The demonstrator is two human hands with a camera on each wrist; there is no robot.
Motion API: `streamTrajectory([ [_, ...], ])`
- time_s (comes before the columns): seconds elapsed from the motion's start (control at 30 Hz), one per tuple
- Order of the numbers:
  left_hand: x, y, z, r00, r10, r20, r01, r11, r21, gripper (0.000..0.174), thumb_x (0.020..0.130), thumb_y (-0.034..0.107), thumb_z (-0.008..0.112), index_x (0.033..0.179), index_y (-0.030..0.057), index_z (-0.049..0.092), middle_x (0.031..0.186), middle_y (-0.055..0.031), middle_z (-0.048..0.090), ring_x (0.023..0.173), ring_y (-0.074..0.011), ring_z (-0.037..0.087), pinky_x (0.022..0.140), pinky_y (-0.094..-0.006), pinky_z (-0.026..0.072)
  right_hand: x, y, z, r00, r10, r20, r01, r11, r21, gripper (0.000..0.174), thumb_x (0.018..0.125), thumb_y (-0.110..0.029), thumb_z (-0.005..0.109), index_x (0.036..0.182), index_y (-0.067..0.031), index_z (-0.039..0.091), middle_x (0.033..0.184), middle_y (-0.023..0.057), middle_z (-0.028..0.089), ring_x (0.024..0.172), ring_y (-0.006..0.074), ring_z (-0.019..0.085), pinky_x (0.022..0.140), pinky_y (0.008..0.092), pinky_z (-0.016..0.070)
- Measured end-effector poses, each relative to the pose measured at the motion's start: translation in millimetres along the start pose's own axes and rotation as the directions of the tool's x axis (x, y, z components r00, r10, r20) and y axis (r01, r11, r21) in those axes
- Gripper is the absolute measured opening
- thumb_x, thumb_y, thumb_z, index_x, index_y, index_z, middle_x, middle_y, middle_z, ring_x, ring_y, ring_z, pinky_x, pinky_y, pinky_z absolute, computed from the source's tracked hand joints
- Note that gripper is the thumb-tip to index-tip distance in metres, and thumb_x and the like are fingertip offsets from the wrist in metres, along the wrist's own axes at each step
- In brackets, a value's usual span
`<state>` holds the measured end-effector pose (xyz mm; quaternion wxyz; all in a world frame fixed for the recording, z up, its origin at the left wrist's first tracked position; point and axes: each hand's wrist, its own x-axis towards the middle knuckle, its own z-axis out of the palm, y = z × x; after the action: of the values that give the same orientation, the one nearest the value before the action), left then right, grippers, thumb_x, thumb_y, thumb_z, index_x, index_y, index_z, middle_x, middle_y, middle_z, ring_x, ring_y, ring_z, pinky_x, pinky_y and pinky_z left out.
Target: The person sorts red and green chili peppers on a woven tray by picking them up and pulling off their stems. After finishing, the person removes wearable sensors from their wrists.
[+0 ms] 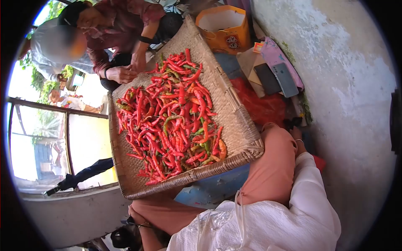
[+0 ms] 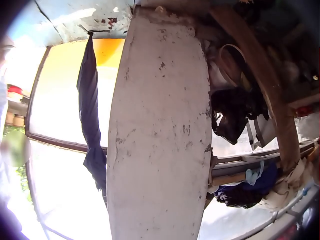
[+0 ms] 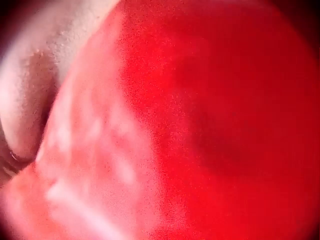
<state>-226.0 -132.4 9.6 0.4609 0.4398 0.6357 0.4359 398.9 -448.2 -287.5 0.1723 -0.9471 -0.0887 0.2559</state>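
A woven tray (image 1: 226, 100) heaped with red chili peppers (image 1: 176, 121), a few of them green or orange, lies in front of the person's knees. My left hand (image 1: 136, 215) is low beside the left knee, mostly hidden by the leg; the left wrist view shows no hand. On the other side, my right hand (image 1: 296, 134) is beside the right knee, close to a red plastic bag (image 1: 264, 102). In the right wrist view, red plastic sheeting (image 3: 225, 110) fills most of the picture, with part of the hand (image 3: 25, 100) against it. Whether it grips the plastic I cannot tell.
Another person's hands (image 1: 121, 74) are at the tray's far left edge. Right of the tray are an orange paper bag (image 1: 226, 35), a phone (image 1: 285, 79) and a dark wallet-like item (image 1: 268, 78). A folded umbrella (image 1: 86, 173) hangs left; a wall (image 1: 335, 62) stands right.
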Motion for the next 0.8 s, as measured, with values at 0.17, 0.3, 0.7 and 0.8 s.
streamTrajectory([
  [0.17,8.7,-24.1,-15.8,0.978,0.181,-0.106,-0.185,0.982,-0.031,0.02,0.088,0.023,0.042,0.083,0.0055,0.052,0.082,-0.003,0.054,0.08,-0.0126,0.05,0.076,-0.0261,0.041,33.2,56.7,46.5,0.994,-0.1,0.037,0.105,0.983,-0.151,0.031,0.078,-0.013,0.051,0.105,0.0027,0.051,0.089,0.0183,0.058,0.081,0.0324,0.054,0.069,0.0379,0.0435],
  [0.3,4.7,-29.3,-8.1,0.96,0.247,-0.135,-0.246,0.969,0.029,0.022,0.088,0.024,0.043,0.085,0.0042,0.053,0.087,-0.0039,0.054,0.083,-0.0134,0.05,0.078,-0.0263,0.0404,15.8,35.8,6.7,0.975,-0.196,0.109,0.214,0.957,-0.197,0.029,0.079,-0.014,0.051,0.102,0.0025,0.052,0.081,0.0139,0.058,0.071,0.0255,0.054,0.062,0.0333,0.0425],
  [0.7,-91.8,76.2,73.4,0.773,0.514,0.373,-0.512,0.851,-0.112,0.05,0.079,0.026,0.053,0.119,-0.0005,0.04,0.115,-0.0101,0.046,0.109,-0.02,0.044,0.093,-0.0337,0.034,-232.9,-239.1,-190.0,0.511,-0.693,-0.508,0.83,0.246,0.5,0.011,0.081,-0.01,0.053,0.086,-0.0007,0.056,0.071,0.0014,0.052,0.063,0.0095,0.047,0.057,0.0217,0.0408],
  [0.8,-112.9,72.9,102.2,0.651,0.511,0.562,-0.287,0.851,-0.44,0.055,0.081,0.032,0.05,0.122,-0.0017,0.036,0.122,-0.0115,0.04,0.117,-0.0205,0.037,0.096,-0.0347,0.0293,-337.1,-299.5,-153.4,0.075,-0.997,0.026,0.817,0.077,0.572,0.017,0.075,-0.006,0.059,0.091,-0.0013,0.058,0.072,0.0082,0.057,0.061,0.0139,0.055,0.056,0.0241,0.0436],
])
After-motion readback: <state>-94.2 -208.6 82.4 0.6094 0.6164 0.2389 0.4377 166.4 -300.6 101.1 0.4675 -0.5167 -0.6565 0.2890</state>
